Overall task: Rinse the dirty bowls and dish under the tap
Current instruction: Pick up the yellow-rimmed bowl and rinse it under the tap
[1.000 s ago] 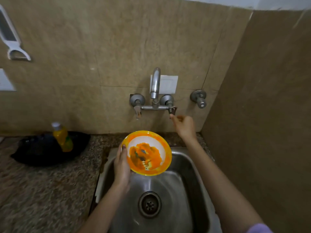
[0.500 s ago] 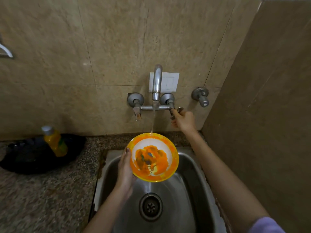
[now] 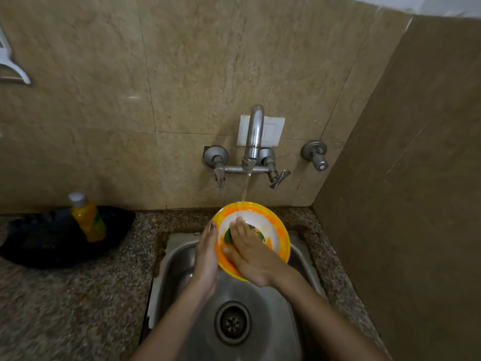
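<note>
An orange-rimmed bowl (image 3: 276, 231) with a white inside and orange food residue is held tilted over the steel sink (image 3: 177, 259). My left hand (image 3: 207, 256) grips its left rim from behind, thumb on the edge. My right hand (image 3: 247, 254) lies inside the bowl with straight fingers pressing on the residue. Water runs from the wall tap (image 3: 253, 142) in a thin stream onto the bowl's far rim. Most of the bowl's inside is hidden by my right hand.
The tap's right handle (image 3: 279, 177) is turned outward; a separate valve (image 3: 316, 156) sits to its right. A yellow bottle (image 3: 88, 217) stands on a black pan (image 3: 65, 238) on the granite counter at left. The drain (image 3: 232, 323) lies below. A brown wall closes the right side.
My right hand left the tap handle and came down into the bowl. Water started flowing half a second ago and still runs. The bowl rose slightly toward the stream.
</note>
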